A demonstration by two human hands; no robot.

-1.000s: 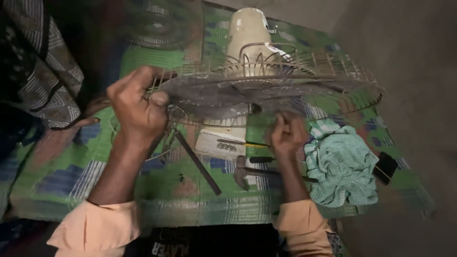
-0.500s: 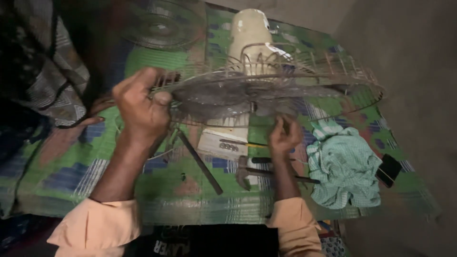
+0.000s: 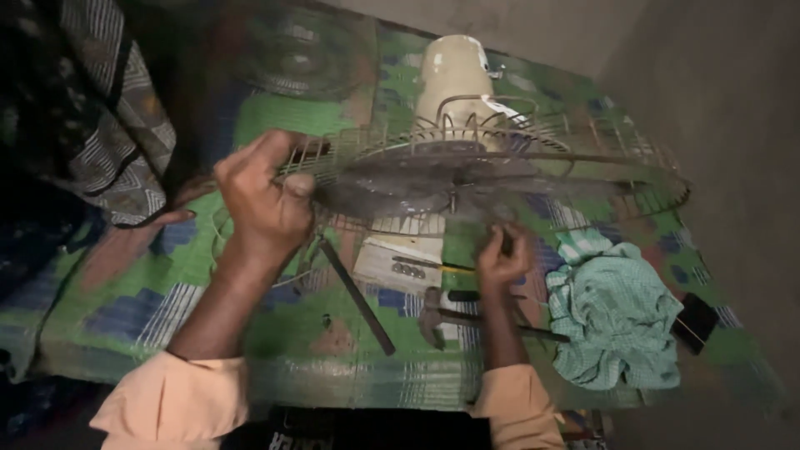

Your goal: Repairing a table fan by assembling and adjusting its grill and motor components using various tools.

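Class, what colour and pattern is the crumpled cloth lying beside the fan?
The cloth is light green with a fine check, seen in the head view.

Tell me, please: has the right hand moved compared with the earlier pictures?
No, hardly. The right hand stays under the wire fan guard, just left of the green cloth and above the hammer.

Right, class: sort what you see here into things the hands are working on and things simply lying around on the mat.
In use:
- wire fan guard, gripped at its rim by the left hand
- fan blades inside the guard
- cream fan motor
- right hand, reaching up under the guard

Lying about:
- hammer
- green cloth
- dark flat bar
- second wire guard
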